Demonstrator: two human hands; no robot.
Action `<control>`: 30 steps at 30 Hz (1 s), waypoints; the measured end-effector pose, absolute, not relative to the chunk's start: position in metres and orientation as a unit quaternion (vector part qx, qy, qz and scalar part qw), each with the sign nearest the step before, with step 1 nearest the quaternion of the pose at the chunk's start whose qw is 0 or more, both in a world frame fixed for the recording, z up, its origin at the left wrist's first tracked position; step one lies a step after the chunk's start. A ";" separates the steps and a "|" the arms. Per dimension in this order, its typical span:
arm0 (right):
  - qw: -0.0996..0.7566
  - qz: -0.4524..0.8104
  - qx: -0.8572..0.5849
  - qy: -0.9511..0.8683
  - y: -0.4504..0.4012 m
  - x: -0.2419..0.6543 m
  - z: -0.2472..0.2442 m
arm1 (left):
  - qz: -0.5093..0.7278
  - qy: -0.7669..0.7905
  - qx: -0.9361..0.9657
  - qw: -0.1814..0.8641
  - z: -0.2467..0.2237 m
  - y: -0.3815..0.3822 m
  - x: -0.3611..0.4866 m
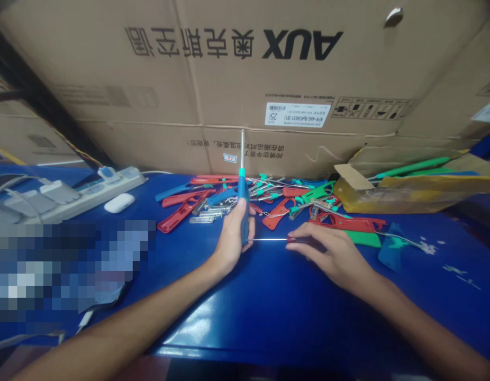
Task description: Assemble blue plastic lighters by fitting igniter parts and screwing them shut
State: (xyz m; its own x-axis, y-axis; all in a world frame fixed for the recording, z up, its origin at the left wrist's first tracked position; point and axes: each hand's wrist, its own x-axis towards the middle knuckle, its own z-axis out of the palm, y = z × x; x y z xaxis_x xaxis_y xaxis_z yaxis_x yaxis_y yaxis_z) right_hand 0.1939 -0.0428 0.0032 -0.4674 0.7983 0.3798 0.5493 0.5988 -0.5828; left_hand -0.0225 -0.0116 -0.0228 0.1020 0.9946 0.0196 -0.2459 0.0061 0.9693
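Observation:
My left hand (232, 233) is closed around the blue handle of a lighter (242, 182), which stands upright with its silver tube pointing up and a teal collar below the tube. My right hand (328, 246) grips the dark red handle of a screwdriver (269, 239). The screwdriver lies level, its thin shaft pointing left, and its tip meets the lower end of the blue handle. Behind my hands lies a pile of loose lighter parts: red shells (181, 214), clear tanks (207, 218) and a green shell (364, 238).
A large cardboard box (229, 90) stands upright behind the blue table (213, 317). At the left are a power strip (98, 190) with plugs and a white earphone case (119, 202). An open carton (407, 196) with green and blue pieces sits at the right. White scraps lie near it.

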 end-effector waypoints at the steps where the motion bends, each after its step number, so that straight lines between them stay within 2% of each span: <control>1: 0.320 0.195 -0.414 -0.830 -0.043 0.194 0.004 | 0.530 0.409 0.461 0.582 -0.023 -0.012 -0.022; 12: 0.293 0.309 -0.458 -0.780 -0.049 0.190 0.006 | 0.531 0.425 0.454 0.575 -0.022 -0.011 -0.022; 16: 0.316 0.290 -0.479 -0.766 -0.046 0.191 0.006 | 0.525 0.425 0.472 0.567 -0.023 -0.013 -0.021; 20: 0.282 0.274 -0.491 -0.778 -0.044 0.192 0.006 | 0.516 0.431 0.490 0.555 -0.023 -0.015 -0.020; 23: 0.259 0.331 -0.461 -0.781 -0.045 0.191 0.005 | 0.525 0.430 0.484 0.552 -0.023 -0.015 -0.020; 26: 0.272 0.385 -0.451 -0.758 -0.046 0.190 0.004 | 0.527 0.428 0.483 0.553 -0.023 -0.014 -0.021; 30: 0.250 0.337 -0.472 -0.775 -0.045 0.189 0.006 | 0.516 0.437 0.496 0.544 -0.022 -0.016 -0.021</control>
